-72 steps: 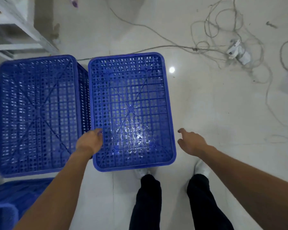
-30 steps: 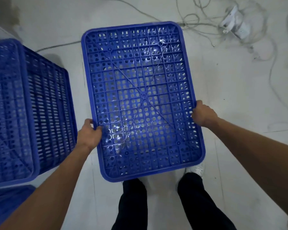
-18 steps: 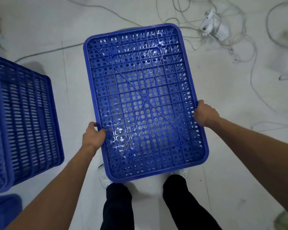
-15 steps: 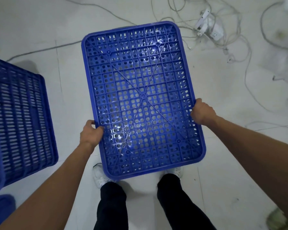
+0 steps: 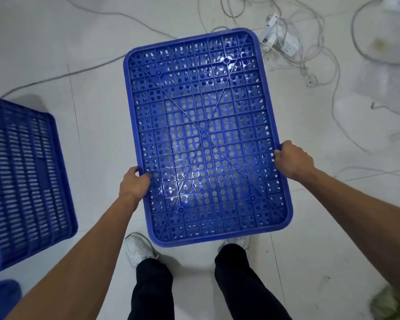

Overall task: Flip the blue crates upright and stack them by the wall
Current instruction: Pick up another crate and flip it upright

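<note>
Both hands, left hand [image 5: 134, 184] and right hand [image 5: 292, 160], clamp the perforated, ribbed rectangular blue plastic crate [image 5: 206, 135] upside down.

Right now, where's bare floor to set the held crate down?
Bare tile lies between the held crate and the second crate at left, with one cable beyond it. Top right is crowded with tangled cords and a power strip.

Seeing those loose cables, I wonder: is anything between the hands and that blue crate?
Nothing. The left hand and right hand grip the blue plastic mesh crate by its long edges; white cables lie beyond it.
</note>
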`<state>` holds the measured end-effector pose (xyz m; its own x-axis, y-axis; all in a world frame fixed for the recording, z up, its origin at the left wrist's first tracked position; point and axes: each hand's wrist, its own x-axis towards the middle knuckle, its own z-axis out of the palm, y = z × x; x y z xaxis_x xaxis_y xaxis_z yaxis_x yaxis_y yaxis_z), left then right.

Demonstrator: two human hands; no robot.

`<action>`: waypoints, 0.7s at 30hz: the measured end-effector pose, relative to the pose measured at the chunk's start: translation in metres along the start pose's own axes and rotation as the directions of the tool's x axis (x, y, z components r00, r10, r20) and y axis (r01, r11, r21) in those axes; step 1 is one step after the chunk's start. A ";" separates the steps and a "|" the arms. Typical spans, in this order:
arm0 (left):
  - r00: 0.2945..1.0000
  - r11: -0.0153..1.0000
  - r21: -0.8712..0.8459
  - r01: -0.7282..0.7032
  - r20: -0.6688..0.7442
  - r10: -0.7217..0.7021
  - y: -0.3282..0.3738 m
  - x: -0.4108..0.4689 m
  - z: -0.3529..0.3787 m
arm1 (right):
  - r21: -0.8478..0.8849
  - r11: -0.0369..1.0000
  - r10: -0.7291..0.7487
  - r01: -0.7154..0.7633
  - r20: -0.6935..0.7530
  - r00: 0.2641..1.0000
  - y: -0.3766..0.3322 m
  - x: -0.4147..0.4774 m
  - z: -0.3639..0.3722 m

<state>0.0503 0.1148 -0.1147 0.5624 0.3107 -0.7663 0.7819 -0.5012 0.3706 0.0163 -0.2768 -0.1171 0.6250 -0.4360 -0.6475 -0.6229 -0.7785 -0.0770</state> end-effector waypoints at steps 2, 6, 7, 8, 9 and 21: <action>1.000 0.999 0.045 -0.003 0.028 0.002 0.001 -0.005 -0.005 | 0.016 0.999 -0.039 0.039 -0.012 0.999 0.002 -0.011 -0.006; 0.997 0.967 0.249 -0.047 0.069 0.031 -0.004 -0.013 -0.019 | 0.097 0.989 -0.103 0.110 -0.068 0.992 -0.011 -0.048 -0.013; 0.997 0.957 0.284 -0.055 0.071 0.036 -0.007 -0.014 -0.024 | 0.134 0.984 -0.106 0.117 -0.084 0.991 -0.018 -0.059 -0.014; 0.996 0.953 0.298 -0.057 0.083 0.034 -0.009 -0.017 -0.029 | 0.168 0.977 -0.113 0.129 -0.100 0.989 -0.027 -0.071 -0.015; 0.994 0.947 0.314 -0.063 0.101 0.033 -0.016 -0.017 -0.033 | 0.201 0.969 -0.119 0.142 -0.120 0.986 -0.037 -0.082 -0.016; 0.916 0.926 0.043 -0.376 0.170 0.364 -0.004 -0.119 -0.072 | 0.556 0.773 -0.247 0.305 -0.179 0.952 -0.157 -0.194 -0.003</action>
<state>-0.0008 0.1377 0.0130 0.7537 -0.0353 -0.6563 0.5011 -0.6153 0.6086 -0.0057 -0.0716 0.0228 0.8332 -0.3039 -0.4619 -0.5527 -0.4837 -0.6787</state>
